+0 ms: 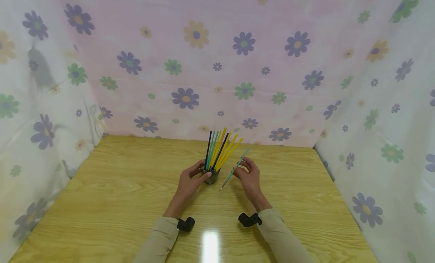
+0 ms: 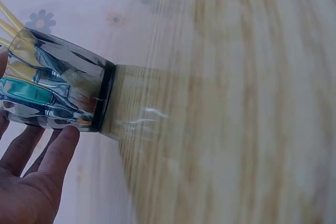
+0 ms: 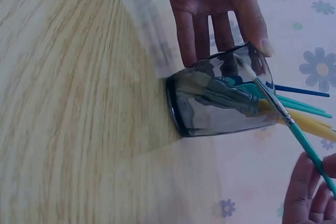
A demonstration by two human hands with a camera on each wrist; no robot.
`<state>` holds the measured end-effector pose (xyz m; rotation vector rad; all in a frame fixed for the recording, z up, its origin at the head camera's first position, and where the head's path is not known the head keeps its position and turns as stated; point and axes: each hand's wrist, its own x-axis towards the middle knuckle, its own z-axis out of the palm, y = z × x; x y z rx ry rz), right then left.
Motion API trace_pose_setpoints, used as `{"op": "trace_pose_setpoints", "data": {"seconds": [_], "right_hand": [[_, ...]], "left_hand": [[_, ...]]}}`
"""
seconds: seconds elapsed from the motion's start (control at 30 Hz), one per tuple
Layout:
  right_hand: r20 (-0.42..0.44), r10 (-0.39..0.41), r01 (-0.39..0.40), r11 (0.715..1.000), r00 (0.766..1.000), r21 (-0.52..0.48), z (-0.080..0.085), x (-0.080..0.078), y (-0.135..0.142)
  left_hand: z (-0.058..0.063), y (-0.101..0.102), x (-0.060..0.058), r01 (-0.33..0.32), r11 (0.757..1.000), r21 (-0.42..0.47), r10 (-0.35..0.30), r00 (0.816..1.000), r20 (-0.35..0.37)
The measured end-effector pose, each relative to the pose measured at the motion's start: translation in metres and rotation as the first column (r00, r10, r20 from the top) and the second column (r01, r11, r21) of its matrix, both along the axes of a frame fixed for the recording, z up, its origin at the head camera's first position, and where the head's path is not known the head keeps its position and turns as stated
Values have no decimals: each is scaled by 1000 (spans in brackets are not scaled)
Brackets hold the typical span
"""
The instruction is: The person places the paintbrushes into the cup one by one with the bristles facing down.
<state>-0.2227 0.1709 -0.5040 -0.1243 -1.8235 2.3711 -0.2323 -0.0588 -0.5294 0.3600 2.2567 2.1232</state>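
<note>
A smoky clear glass (image 1: 211,178) stands on the wooden table, holding several paintbrushes (image 1: 223,151) with yellow, teal and black handles, bristles down. My left hand (image 1: 191,180) grips this glass from the left, thumb at the near rim and fingers round the side. To the right of it, my right hand (image 1: 250,178) pinches a single teal paintbrush (image 3: 303,139) by its handle. That brush slants, with its pale bristle tip low and toward me, outside the glass. In the right wrist view, its tip overlaps the glass rim.
The wooden table (image 1: 129,202) spreads out on both sides of the hands. A flower-printed cloth (image 1: 217,78) hangs behind the table and along both sides. Black wrist cameras (image 1: 249,220) sit on both forearms at the sleeve cuffs.
</note>
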Motion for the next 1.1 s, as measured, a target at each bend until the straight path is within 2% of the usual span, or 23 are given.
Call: {"op": "trace_pose_setpoints", "data": {"seconds": [0.27,0.43,0.6,0.83,1.1], "right_hand": [[-179,-73,61,996,981,-68,12,-1,-9],[-294,-113,101,993,949,-55,16,-3,-14],[-387,-115,118,993,915,-17,19,-6,-20],[-413,-110,145,988,904,55,15,-11,-32],[-381,-84,150,978,921,147,5,-13,-43]], "left_hand": [[-3,0,-2,-13,1000,-7,13,999,-31],[-1,2,-1,-18,1000,-7,18,1000,-6],[-1,0,0,-13,1000,9,13,1000,3],[-4,0,-1,-22,1000,1,22,999,-29],[-1,1,1,-32,998,45,33,999,-32]]}}
